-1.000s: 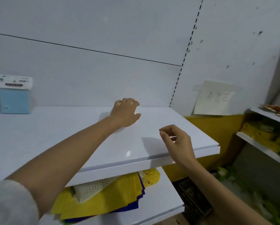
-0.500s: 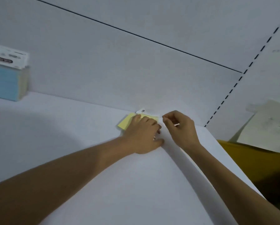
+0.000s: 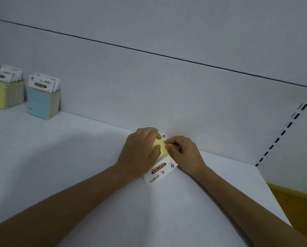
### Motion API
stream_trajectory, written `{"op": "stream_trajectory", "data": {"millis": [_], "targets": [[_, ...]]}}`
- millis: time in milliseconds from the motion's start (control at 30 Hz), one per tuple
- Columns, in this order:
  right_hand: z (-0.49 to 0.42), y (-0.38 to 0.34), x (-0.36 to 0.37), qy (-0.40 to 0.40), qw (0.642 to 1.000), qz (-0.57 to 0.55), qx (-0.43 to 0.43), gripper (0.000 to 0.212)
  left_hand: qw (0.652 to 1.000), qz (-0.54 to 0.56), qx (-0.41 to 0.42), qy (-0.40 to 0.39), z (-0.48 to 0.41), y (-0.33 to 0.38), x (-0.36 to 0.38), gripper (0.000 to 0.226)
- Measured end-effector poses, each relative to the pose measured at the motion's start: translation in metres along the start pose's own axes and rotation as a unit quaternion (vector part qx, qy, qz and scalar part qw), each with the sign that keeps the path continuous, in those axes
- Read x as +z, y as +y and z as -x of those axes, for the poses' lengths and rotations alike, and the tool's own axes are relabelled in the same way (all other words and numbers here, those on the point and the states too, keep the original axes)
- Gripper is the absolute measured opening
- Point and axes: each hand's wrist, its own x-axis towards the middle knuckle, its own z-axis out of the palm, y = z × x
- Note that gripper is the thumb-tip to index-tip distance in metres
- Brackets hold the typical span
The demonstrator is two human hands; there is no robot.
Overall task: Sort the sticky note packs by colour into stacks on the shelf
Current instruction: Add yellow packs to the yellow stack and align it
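The yellow pack (image 3: 160, 146) lies flat at the back of the shelf (image 3: 78, 175), its white header card (image 3: 160, 171) printed "STICKY NOTE" pointing to six o'clock. Another white card corner (image 3: 163, 135) peeks out at twelve, so there may be a second pack beneath. The hands are together on it: the left hand (image 3: 140, 152) curls over it from nine o'clock, and the right hand (image 3: 184, 154) pinches its edge from three. This looks like the pick-up step. Next it likely needs lifting and carrying toward ten o'clock, to the upright yellow stack (image 3: 1, 94) beside the blue stack (image 3: 40, 102).
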Motion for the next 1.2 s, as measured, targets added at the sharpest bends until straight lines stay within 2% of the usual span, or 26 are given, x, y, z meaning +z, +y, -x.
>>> {"op": "stream_trajectory", "data": {"millis": [133, 233, 333, 433, 467, 533, 600, 667, 700, 767, 900, 967, 1033, 1100, 1167, 1200], "targets": [[-0.002, 0.0, 0.001, -0.003, 1.0, -0.007, -0.011, 0.016, 0.989, -0.05, -0.113, -0.087, 0.001, 0.004, 0.003, 0.032], [-0.003, 0.002, 0.001, -0.014, 1.0, -0.003, -0.013, 0.023, 0.981, -0.071, -0.166, -0.075, 0.013, 0.014, -0.005, 0.026], [-0.002, -0.001, 0.005, -0.013, 0.994, 0.104, -0.013, 0.05, 0.974, -0.112, -0.18, -0.082, 0.034, 0.016, -0.024, 0.02], [0.005, -0.01, 0.009, -0.026, 0.979, 0.2, -0.037, 0.068, 0.959, -0.1, -0.251, -0.086, 0.05, 0.011, -0.054, 0.015], [0.006, -0.012, 0.01, -0.028, 0.976, 0.212, -0.051, 0.071, 0.954, -0.078, -0.28, -0.072, 0.054, 0.009, -0.064, 0.02], [0.008, -0.014, 0.012, -0.028, 0.971, 0.221, -0.086, 0.073, 0.943, -0.003, -0.333, 0.02, 0.063, 0.005, -0.077, 0.026], [0.009, -0.015, 0.012, -0.047, 0.97, 0.21, -0.114, 0.077, 0.904, 0.081, -0.39, 0.154, 0.076, 0.003, -0.081, 0.024], [0.013, -0.016, 0.01, -0.057, 0.971, 0.19, -0.13, 0.082, 0.864, 0.13, -0.417, 0.251, 0.092, 0.002, -0.076, 0.014], [0.014, -0.015, 0.01, -0.046, 0.972, 0.185, -0.138, 0.081, 0.856, 0.144, -0.416, 0.271, 0.097, 0.003, -0.073, 0.011], [0.015, -0.014, 0.011, -0.006, 0.96, 0.218, -0.178, 0.067, 0.857, 0.162, -0.409, 0.268, 0.097, 0.003, -0.07, 0.014], [0.017, -0.026, 0.007, 0.044, 0.904, 0.3, -0.303, 0.037, 0.87, 0.193, -0.41, 0.193, 0.095, 0.005, -0.076, 0.037], [0.022, -0.031, 0.006, 0.11, 0.895, 0.293, -0.318, 0.037, 0.881, 0.204, -0.398, 0.154, 0.099, 0.004, -0.076, 0.039], [0.026, -0.041, 0.002, 0.153, 0.925, 0.217, -0.271, 0.037, 0.873, 0.221, -0.391, 0.192, 0.1, 0.003, -0.078, 0.03], [0.028, -0.055, 0.0, 0.201, 0.949, 0.075, -0.23, 0.041, 0.833, 0.265, -0.396, 0.282, 0.098, 0.001, -0.08, 0.026], [0.041, -0.074, 0.005, 0.194, 0.942, 0.011, -0.274, 0.039, 0.794, 0.318, -0.403, 0.326, 0.097, 0.001, -0.082, 0.02], [0.049, -0.081, 0.012, 0.154, 0.936, 0.006, -0.316, 0.036, 0.778, 0.352, -0.406, 0.326, 0.097, 0.003, -0.083, 0.013]]}}
